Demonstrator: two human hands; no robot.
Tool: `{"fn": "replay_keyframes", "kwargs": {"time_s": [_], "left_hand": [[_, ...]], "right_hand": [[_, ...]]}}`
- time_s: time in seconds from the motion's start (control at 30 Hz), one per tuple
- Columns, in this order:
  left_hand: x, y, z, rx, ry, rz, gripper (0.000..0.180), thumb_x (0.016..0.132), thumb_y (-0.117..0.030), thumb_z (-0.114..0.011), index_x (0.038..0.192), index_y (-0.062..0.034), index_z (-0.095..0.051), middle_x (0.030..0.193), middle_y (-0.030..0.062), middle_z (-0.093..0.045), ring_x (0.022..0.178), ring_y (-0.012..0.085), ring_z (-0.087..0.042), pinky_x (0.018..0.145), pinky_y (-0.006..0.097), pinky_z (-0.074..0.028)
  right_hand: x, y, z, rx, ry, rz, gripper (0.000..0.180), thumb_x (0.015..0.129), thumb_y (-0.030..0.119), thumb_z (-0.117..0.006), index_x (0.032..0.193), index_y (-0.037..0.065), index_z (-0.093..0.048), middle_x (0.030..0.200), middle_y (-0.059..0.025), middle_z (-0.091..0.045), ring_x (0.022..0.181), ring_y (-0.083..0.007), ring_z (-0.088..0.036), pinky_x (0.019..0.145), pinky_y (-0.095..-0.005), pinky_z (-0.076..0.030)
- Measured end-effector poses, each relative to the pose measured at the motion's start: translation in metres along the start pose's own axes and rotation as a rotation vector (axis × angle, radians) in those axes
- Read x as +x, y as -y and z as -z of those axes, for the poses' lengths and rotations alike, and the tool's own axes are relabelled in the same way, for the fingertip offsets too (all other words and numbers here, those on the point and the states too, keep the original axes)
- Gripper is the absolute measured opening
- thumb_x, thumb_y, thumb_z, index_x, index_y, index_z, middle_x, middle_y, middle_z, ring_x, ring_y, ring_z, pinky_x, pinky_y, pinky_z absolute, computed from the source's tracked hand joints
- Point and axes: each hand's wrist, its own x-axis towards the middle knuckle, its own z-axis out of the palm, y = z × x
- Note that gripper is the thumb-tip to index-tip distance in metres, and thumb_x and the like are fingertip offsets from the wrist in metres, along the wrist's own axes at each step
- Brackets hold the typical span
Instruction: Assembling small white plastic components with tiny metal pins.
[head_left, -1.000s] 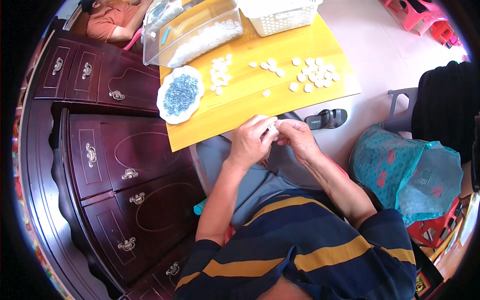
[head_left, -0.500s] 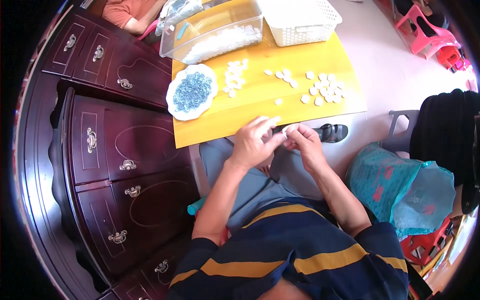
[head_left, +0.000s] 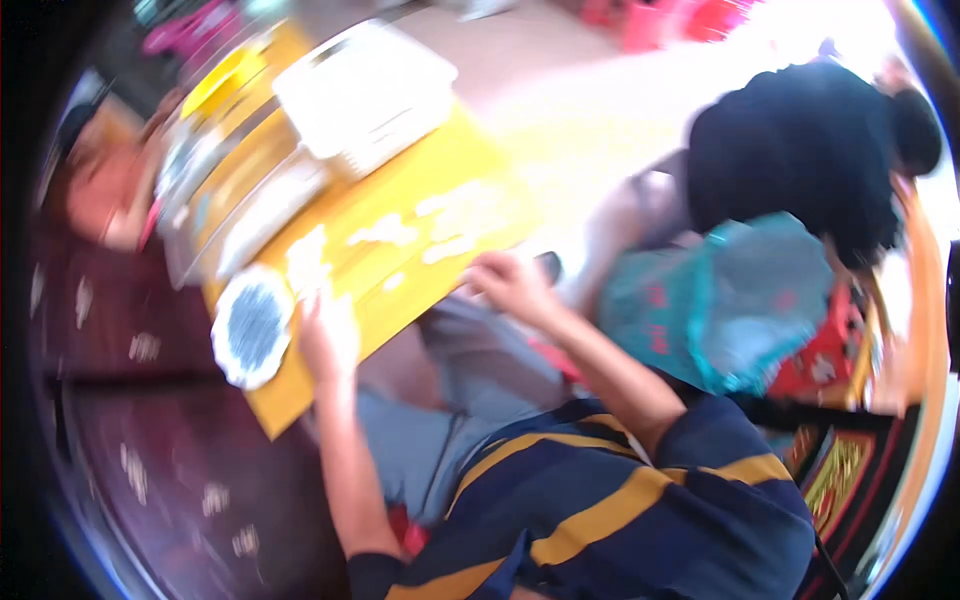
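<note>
The picture is heavily blurred. My left hand (head_left: 330, 335) lies on the yellow table (head_left: 480, 150), just right of a white plate of blue beads (head_left: 250, 325) and below a small heap of white pieces (head_left: 310, 265). My right hand (head_left: 510, 280) hovers at the table's near edge, beside more scattered white pieces (head_left: 440, 225). The two hands are apart. The blur hides whether either hand holds a piece.
A white basket (head_left: 365, 90) and a clear plastic box (head_left: 240, 200) stand at the table's far side. A dark wooden cabinet (head_left: 150, 450) is on the left. A teal bag (head_left: 720, 300) and a black bundle (head_left: 800, 150) sit to the right. Another person (head_left: 90, 190) is at the upper left.
My hands were joined over my lap on a small white piece; now they are apart, the left one out on the table by the plate. The view has swung and blurred.
</note>
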Motion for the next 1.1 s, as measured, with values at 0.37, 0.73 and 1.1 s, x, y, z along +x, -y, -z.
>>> {"fn": "replay_keyframes", "kwargs": {"time_s": [0.37, 0.73, 1.1], "left_hand": [[-0.018, -0.012, 0.008, -0.022, 0.081, 0.006, 0.034, 0.098, -0.016, -0.059, 0.127, 0.002, -0.062, 0.112, 0.0222, -0.06, 0.101, 0.0418, -0.062, 0.084, 0.049, -0.05], [-0.046, -0.033, 0.01, -0.077, -0.034, -0.128, 0.029, 0.093, -0.012, -0.064, 0.118, 0.0028, -0.068, 0.099, 0.0164, -0.059, 0.093, 0.0367, -0.06, 0.082, 0.047, -0.05], [-0.054, -0.035, 0.009, -0.088, -0.136, -0.229, 0.026, 0.093, -0.01, -0.063, 0.114, 0.0035, -0.069, 0.095, 0.0157, -0.058, 0.09, 0.036, -0.059, 0.081, 0.047, -0.048]], "right_hand": [[-0.007, 0.011, 0.038, -0.134, -0.258, 0.043, 0.025, 0.088, 0.027, -0.066, 0.093, 0.004, -0.072, 0.083, -0.0153, -0.073, 0.078, -0.0327, -0.072, 0.073, -0.0424, -0.057], [0.004, 0.003, 0.039, -0.435, -0.384, 0.118, 0.022, 0.084, 0.025, -0.065, 0.085, 0.005, -0.072, 0.079, -0.0168, -0.072, 0.077, -0.0362, -0.071, 0.07, -0.0465, -0.057], [0.027, 0.005, 0.034, -0.553, -0.431, 0.05, 0.027, 0.083, 0.032, -0.064, 0.079, 0.007, -0.072, 0.072, -0.0174, -0.07, 0.07, -0.0364, -0.07, 0.065, -0.0487, -0.056]]}}
